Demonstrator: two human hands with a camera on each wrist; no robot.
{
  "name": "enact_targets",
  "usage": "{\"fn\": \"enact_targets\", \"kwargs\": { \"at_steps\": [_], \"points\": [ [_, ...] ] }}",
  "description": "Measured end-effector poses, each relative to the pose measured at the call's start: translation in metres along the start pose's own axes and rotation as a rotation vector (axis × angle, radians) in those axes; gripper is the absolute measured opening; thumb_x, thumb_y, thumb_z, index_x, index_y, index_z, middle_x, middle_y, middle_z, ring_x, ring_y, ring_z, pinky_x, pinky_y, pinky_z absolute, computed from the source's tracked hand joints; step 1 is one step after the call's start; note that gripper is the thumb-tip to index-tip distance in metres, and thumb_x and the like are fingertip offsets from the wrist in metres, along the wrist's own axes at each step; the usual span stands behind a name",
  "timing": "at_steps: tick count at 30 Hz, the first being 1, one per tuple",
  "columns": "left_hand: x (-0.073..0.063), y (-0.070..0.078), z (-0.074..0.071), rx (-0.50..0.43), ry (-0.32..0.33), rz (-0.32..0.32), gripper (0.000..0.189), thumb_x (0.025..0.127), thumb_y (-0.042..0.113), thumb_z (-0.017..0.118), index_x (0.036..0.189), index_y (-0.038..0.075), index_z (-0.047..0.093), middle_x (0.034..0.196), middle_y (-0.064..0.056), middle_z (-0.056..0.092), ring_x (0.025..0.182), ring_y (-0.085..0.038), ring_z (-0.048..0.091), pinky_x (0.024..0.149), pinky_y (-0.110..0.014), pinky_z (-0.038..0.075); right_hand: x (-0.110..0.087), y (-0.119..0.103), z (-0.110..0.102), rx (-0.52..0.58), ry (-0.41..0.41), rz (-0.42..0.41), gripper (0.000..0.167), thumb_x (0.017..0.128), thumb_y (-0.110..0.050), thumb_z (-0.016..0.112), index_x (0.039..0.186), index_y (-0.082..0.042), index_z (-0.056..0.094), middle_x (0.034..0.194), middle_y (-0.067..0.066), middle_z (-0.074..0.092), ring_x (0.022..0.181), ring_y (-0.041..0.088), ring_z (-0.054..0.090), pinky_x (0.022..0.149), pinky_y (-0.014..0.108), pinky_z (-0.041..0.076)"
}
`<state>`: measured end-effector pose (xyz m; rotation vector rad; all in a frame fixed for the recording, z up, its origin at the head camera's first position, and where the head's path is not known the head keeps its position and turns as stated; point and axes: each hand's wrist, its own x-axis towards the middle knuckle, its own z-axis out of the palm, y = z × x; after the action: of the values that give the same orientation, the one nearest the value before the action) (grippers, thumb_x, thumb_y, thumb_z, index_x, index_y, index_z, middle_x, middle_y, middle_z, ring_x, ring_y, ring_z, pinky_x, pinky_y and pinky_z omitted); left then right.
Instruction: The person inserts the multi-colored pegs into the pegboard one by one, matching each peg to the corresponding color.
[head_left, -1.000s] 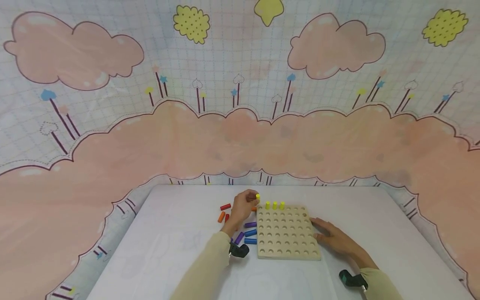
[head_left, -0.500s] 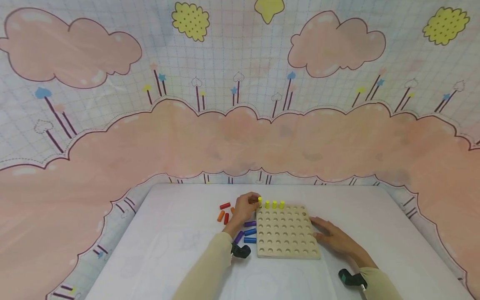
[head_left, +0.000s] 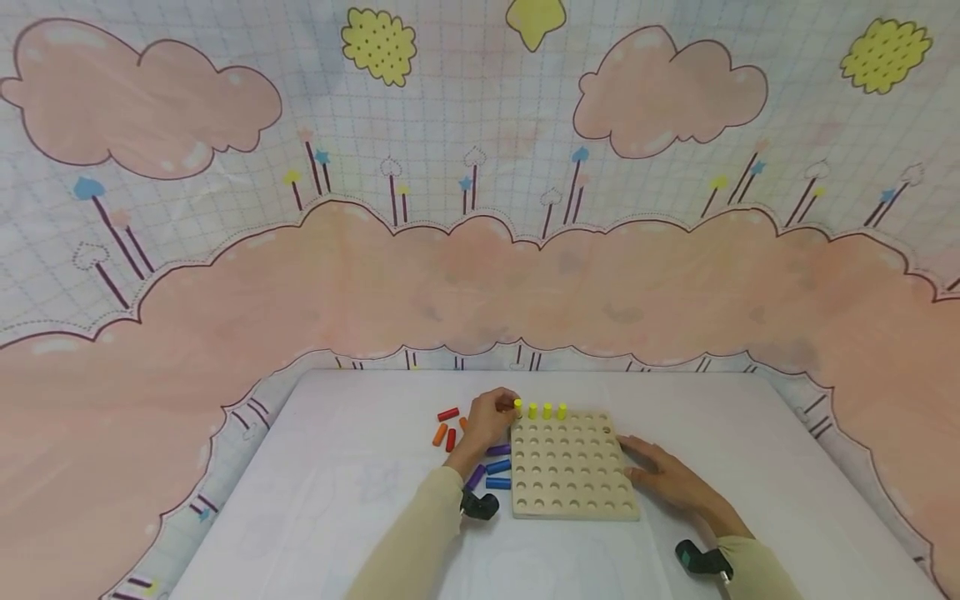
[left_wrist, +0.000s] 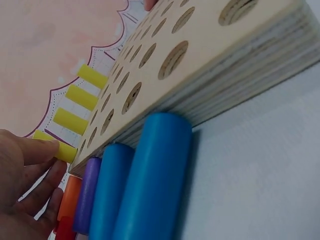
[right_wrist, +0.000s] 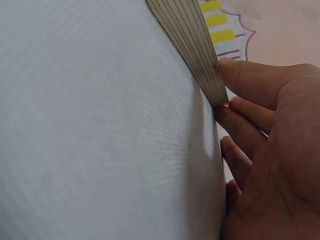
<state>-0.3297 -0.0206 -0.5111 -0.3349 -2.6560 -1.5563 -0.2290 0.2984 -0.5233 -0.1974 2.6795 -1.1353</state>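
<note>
At the far left corner of a wooden peg board, my left hand pinches a yellow peg between thumb and fingers. The peg stands at the corner hole; how deep it sits is hard to tell. Three more yellow pegs stand upright beside it along the back row. My right hand rests against the board's right edge, its fingers fairly straight, and the thumb touches the board's side in the right wrist view.
Left of the board lie loose blue pegs, purple pegs, orange pegs and red pegs, some partly behind the left hand. A white cloth covers the table. A patterned curtain hangs behind.
My left hand has brought the yellow peg slightly right and down, from beyond the board's corner onto the corner hole. The right hand has stayed at the board's edge.
</note>
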Motion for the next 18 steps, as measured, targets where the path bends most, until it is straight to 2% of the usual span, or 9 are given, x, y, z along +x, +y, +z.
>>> {"fn": "enact_targets", "kwargs": {
  "at_steps": [7,13,18],
  "points": [
    [-0.0027,-0.0007,-0.0013,0.041,-0.014,-0.01,0.015,0.088,0.008,0.07,0.103,0.009,0.07,0.098,-0.005,0.072,0.087,-0.015,0.064,0.084,-0.034,0.055,-0.0002,-0.0003,0.0015,-0.006,-0.003,0.015,0.062,0.094,-0.04,0.061,0.15,-0.024,0.04,0.161,0.019,0.025,0.147,0.049,0.013,0.113,0.07,0.013],
    [-0.0027,-0.0004,-0.0009,0.035,-0.022,-0.012,0.017,0.088,0.007,0.069,0.106,0.007,0.071,0.098,-0.007,0.072,0.087,-0.016,0.064,0.085,-0.036,0.055,-0.0017,-0.003,0.0003,0.0,-0.006,0.015,0.062,0.094,-0.038,0.061,0.15,-0.023,0.04,0.161,0.019,0.025,0.148,0.05,0.012,0.113,0.07,0.011],
    [-0.0032,0.0004,-0.0034,0.019,-0.028,-0.049,0.021,0.089,0.01,0.069,0.11,0.008,0.07,0.103,-0.005,0.072,0.092,-0.017,0.064,0.088,-0.037,0.055,-0.0023,-0.0055,0.0007,-0.005,-0.003,0.026,0.062,0.094,-0.039,0.061,0.15,-0.023,0.04,0.161,0.019,0.025,0.148,0.05,0.012,0.113,0.07,0.01]
  ]
}}
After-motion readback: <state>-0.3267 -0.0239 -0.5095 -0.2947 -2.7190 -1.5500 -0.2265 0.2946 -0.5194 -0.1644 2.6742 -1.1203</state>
